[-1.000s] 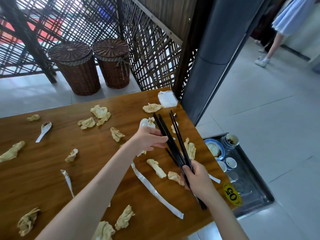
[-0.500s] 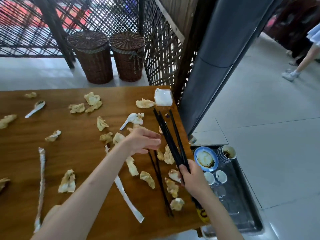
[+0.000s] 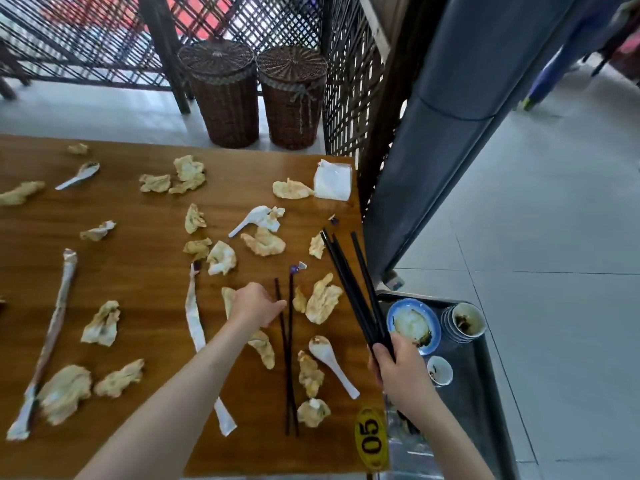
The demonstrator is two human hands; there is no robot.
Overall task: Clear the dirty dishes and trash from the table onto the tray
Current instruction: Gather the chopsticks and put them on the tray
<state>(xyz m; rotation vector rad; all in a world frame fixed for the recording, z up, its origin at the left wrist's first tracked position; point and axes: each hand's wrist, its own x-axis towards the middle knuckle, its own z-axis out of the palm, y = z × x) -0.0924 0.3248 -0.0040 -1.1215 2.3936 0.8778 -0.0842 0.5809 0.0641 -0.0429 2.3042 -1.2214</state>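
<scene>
Bright, even daylight; soft sheen on the table. Mild motion blur throughout, strongest lower left. Wide-angle bowing at the edges.

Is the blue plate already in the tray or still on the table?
In the tray: the blue plate lies inside its rim, beside stacked cups.

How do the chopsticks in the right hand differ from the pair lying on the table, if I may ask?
The held chopsticks are a bundle fanning upward from the right hand; the table pair is two, lying flat beside the left hand. Both are black.
</scene>
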